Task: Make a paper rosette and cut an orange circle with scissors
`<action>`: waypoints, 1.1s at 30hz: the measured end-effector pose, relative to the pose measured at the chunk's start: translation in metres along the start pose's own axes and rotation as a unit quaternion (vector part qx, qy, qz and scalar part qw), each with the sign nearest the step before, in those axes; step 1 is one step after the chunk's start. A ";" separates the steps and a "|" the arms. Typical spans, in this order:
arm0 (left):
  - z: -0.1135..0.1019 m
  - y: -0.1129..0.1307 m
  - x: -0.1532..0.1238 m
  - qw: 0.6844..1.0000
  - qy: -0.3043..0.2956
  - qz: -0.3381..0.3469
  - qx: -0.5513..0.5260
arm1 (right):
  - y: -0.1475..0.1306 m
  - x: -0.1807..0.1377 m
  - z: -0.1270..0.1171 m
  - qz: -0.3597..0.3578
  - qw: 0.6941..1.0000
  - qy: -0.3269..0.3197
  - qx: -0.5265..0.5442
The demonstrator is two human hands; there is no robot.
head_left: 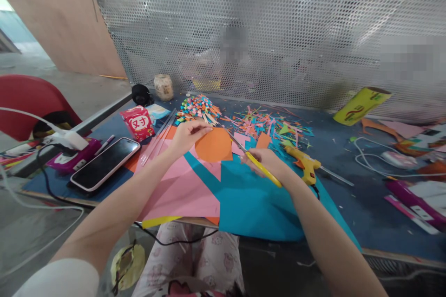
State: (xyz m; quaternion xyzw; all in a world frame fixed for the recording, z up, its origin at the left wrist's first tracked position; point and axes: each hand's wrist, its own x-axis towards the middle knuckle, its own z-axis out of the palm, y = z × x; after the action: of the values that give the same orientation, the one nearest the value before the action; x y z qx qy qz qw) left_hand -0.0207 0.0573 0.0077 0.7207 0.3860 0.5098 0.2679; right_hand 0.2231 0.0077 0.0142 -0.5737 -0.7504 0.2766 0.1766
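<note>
My left hand (186,134) pinches the left edge of an orange paper piece (213,146) held just above the table. My right hand (266,163) is closed round yellow-handled scissors (259,165), whose blades reach the orange piece's right edge. Under both hands lie a pink paper sheet (181,185) and a teal paper sheet (254,199). Beyond them sit a pile of folded coloured paper bits (198,107) and a scatter of paper scraps (268,125).
A yellow glue gun (304,162) lies right of my right hand. A phone (105,163), a red packet (138,122) and a white charger (69,139) are at the left. A yellow tube (360,106), cables and a perforated metal screen (265,23) stand behind. A red chair (31,100) is far left.
</note>
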 end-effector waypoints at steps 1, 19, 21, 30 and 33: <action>0.000 0.000 0.000 1.000 0.002 -0.002 0.000 | 0.000 0.000 0.000 0.001 1.000 0.000 0.001; -0.001 0.000 -0.001 1.000 0.013 -0.007 -0.002 | -0.002 0.000 -0.001 0.022 0.999 -0.027 0.026; -0.001 0.000 -0.002 1.000 0.012 -0.005 -0.001 | -0.001 0.000 0.000 0.016 0.999 -0.025 0.024; 0.000 -0.001 -0.001 1.000 0.007 -0.002 0.017 | 0.002 -0.002 0.000 0.060 0.995 -0.034 0.073; -0.001 -0.002 0.000 1.000 0.001 -0.004 0.026 | 0.004 0.000 0.001 0.085 0.988 -0.018 0.129</action>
State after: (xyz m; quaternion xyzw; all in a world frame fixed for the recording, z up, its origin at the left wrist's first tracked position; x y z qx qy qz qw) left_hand -0.0220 0.0585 0.0062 0.7256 0.4022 0.4990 0.2506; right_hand 0.2257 0.0084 0.0113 -0.6026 -0.6601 0.3954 0.2117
